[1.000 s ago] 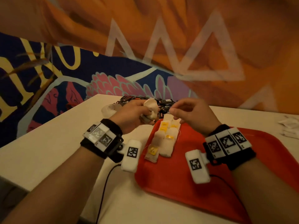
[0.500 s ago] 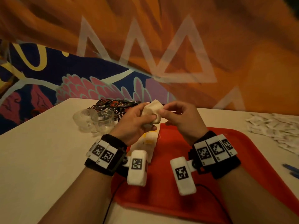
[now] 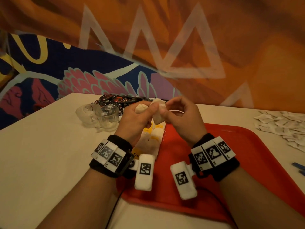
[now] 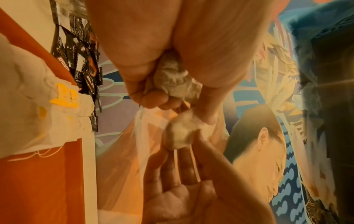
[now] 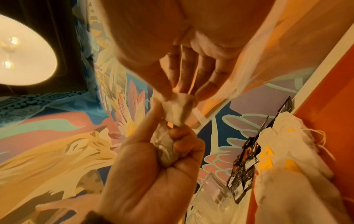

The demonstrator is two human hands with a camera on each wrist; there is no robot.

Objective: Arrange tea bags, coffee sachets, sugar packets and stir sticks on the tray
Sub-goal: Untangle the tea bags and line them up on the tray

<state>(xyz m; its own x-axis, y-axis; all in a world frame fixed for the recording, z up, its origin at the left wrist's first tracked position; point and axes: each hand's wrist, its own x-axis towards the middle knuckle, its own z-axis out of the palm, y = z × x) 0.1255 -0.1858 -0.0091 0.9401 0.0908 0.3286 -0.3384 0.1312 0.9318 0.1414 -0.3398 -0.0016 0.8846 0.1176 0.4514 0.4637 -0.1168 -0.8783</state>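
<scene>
At frame centre, above the red tray (image 3: 247,146), the left hand (image 3: 133,119) is clutching bunched tea bags (image 3: 140,107) while the right hand (image 3: 179,116) is pinching one tea bag (image 3: 159,111); tangled strings are risking tearing or drops.

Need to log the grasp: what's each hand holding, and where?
Left hand clutches crumpled tea bags in its fist; right hand pinches one tea bag's top.

Both hands (image 3: 135,119) raised (fingers pinching)

Dim warm orange light from a round ceiling lamp (image 5: 23,51); soft, edge-warped wrist views.
</scene>
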